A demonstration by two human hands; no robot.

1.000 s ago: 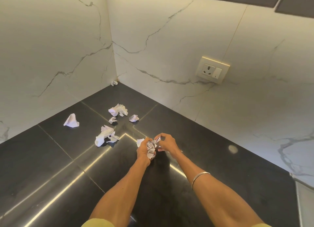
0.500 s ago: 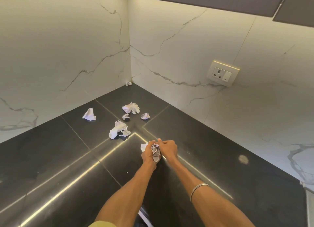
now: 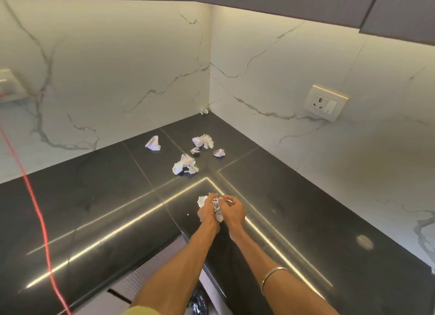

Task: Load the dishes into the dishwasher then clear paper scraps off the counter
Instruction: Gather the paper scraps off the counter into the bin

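- The black worktop (image 3: pixel 89 204) is running in an L along two white marble-patterned walls that are meeting in a corner (image 3: pixel 209 83); its near edge is curving inward just below the wrists, with a pale cabinet front (image 3: pixel 150 272) showing beneath it.
- The left hand (image 3: pixel 207 211) and the right hand (image 3: pixel 231 212) are pressing together above the worktop near that inner edge, both with fingers curled around a crumpled paper wad (image 3: pixel 217 210); each grip is clamping on the wad, which is sitting between the two palms.
- A white bit of paper is sticking out past the left hand's knuckles on the far side.
- Loose paper scraps are lying farther back toward the corner: a large crumpled scrap (image 3: pixel 184 165) nearest the hands, a folded scrap (image 3: pixel 153 144) off to the left, a ruffled scrap (image 3: pixel 203 140) behind, a tiny scrap (image 3: pixel 195 150) and a small ball (image 3: pixel 219 152) near it, and a corner scrap (image 3: pixel 204 111) touching the wall joint.
- Bare worktop is stretching wide to the left and right of the hands; the scraps are sitting well apart from the near edge.
- A wall socket (image 3: pixel 326 102) is sitting on the right wall above the worktop, and dark upper cabinets (image 3: pixel 306 3) are hanging overhead.
- A red cord (image 3: pixel 35 197) is crossing the left side of the view.
- A metal bangle (image 3: pixel 273 273) is circling the right forearm.
- No container is showing clearly; something shiny and dark (image 3: pixel 197 303) is lying below the edge, too blurred to identify.
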